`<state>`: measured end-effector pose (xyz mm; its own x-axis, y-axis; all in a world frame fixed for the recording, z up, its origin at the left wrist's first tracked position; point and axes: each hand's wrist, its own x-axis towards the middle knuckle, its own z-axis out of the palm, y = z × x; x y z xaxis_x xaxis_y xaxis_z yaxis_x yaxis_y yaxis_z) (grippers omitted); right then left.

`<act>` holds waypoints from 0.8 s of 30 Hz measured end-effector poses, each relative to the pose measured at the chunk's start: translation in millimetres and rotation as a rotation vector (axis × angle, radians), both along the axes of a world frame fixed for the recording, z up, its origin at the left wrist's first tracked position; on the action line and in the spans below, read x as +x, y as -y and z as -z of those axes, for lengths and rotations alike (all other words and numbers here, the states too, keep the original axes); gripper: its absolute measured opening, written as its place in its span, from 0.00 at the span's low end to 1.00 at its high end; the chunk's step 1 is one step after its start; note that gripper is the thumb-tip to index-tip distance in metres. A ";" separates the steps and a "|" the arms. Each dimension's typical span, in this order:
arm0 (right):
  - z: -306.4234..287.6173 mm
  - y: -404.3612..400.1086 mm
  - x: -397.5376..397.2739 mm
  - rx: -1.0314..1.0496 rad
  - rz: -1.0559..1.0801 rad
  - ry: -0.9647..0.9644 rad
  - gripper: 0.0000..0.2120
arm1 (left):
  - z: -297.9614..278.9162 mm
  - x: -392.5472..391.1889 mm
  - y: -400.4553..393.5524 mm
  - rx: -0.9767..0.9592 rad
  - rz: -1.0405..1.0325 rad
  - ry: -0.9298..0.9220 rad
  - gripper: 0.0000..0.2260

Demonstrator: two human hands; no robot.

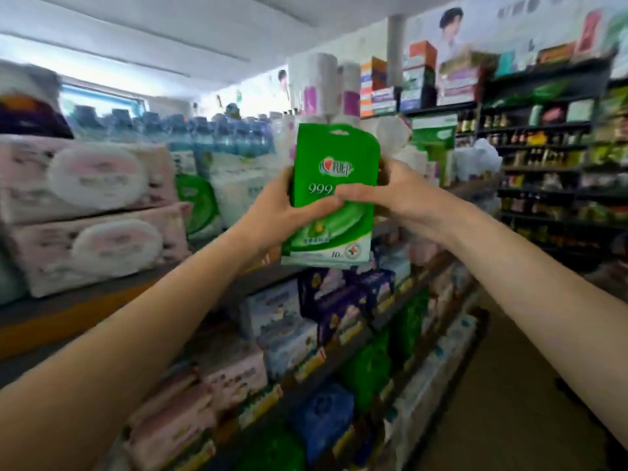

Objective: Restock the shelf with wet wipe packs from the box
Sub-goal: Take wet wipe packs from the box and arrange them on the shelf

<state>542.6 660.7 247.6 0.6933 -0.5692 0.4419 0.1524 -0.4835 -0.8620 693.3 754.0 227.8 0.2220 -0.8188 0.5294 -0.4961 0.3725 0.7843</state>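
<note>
Blurred shelf goods (102,178), labels unreadable

wet wipe pack (334,185) I hold: bright green, white lettering, white bottom band | left of it: pale pink bundles (91,212) with white ovals | behind those: blue bottles (204,137) | below it: purple packs (343,300)

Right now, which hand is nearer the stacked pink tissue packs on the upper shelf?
Left. The left hand grips the green wet wipe pack on the side facing the pink tissue packs; the right hand holds its far side.
</note>
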 end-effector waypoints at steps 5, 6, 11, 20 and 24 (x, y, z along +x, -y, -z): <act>-46.3 10.2 88.4 -0.132 -0.155 0.012 0.32 | -44.4 62.3 -28.3 -0.041 -0.360 0.322 0.29; -50.9 15.5 105.4 -0.187 -0.128 -0.012 0.34 | -49.1 76.3 -31.8 -0.022 -0.481 0.374 0.29; -50.7 52.7 186.7 -0.297 -0.092 -0.205 0.38 | -55.9 129.1 -45.4 0.124 -0.980 0.837 0.13; -15.2 75.8 308.6 -0.702 0.014 -0.266 0.43 | -45.5 160.0 -18.8 0.377 -1.106 1.581 0.13; -6.0 73.5 322.8 -1.085 0.190 -0.389 0.38 | -37.0 169.7 -8.6 0.622 -1.119 1.659 0.13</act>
